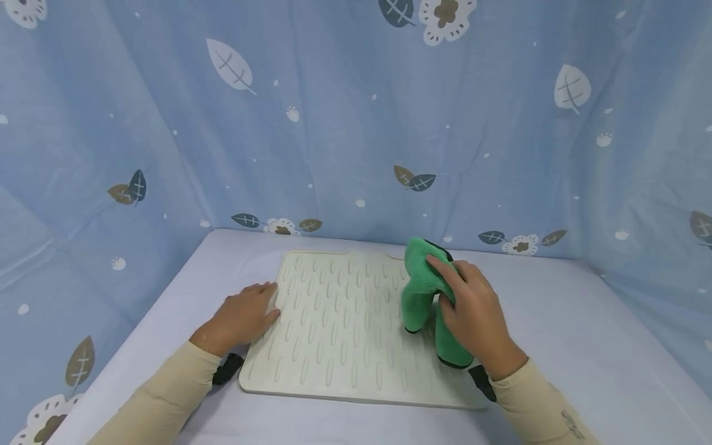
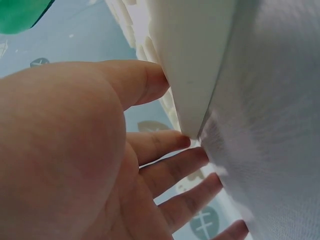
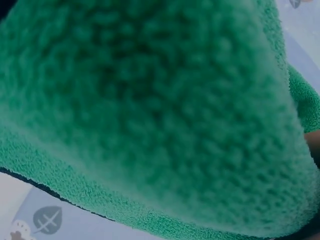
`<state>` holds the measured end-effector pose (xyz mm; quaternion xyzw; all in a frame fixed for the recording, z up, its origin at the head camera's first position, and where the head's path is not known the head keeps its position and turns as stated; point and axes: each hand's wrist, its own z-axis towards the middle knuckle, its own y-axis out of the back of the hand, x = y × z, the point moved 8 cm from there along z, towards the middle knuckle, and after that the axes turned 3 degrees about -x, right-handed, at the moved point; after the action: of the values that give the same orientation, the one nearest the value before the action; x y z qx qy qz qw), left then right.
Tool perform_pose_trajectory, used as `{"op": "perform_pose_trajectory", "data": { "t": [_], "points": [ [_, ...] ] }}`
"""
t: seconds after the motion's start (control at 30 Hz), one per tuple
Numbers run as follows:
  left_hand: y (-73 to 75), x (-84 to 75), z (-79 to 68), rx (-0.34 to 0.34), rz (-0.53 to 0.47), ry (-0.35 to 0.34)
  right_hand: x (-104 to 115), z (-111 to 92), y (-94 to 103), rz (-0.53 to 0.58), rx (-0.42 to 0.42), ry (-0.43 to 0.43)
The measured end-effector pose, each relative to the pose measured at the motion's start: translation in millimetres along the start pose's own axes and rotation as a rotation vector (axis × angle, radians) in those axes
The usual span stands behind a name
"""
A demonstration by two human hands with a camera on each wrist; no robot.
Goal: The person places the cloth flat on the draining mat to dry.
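A cream mat [image 1: 339, 327] with rows of raised oval ridges lies flat on the white-covered table. My left hand [image 1: 245, 314] rests by its left edge; in the left wrist view the thumb [image 2: 150, 82] touches the side of the mat [image 2: 192, 60], and the fingers are spread with tips at the edge and on the table cover. Over the mat's right part, my right hand [image 1: 475, 309] grips a green fleecy cloth [image 1: 419, 278] with dark edging, bunched up, its folds hanging down. That cloth [image 3: 150, 125] fills most of the right wrist view and hides nearly all of the hand.
White cloth [image 1: 556, 321] covers the table around the mat. A blue curtain [image 1: 334, 123] printed with leaves and flowers hangs behind the table and along both sides. Dark straps [image 1: 227, 369] show at both wrists, below beige sleeves [image 1: 167, 395].
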<state>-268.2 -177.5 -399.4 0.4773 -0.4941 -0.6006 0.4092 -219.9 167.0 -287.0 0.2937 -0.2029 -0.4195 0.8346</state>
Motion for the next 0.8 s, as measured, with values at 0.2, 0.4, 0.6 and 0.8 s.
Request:
{"op": "perform_pose_trajectory", "data": {
  "t": [0.2,0.4,0.6,0.8],
  "points": [
    [0.3,0.2,-0.5,-0.008,-0.007,0.002,10,6,-7.0,0.021,0.006,-0.011],
    [-0.7,1.6,0.1,-0.005,-0.005,0.011,20,14,-15.4,0.052,0.003,-0.012],
    [-0.3,1.6,-0.2,0.000,-0.010,0.020,28,19,-24.2,0.077,0.004,-0.008],
    [0.9,0.3,-0.2,-0.002,0.001,0.010,38,27,-33.2,0.096,0.013,0.000]
  ]
}}
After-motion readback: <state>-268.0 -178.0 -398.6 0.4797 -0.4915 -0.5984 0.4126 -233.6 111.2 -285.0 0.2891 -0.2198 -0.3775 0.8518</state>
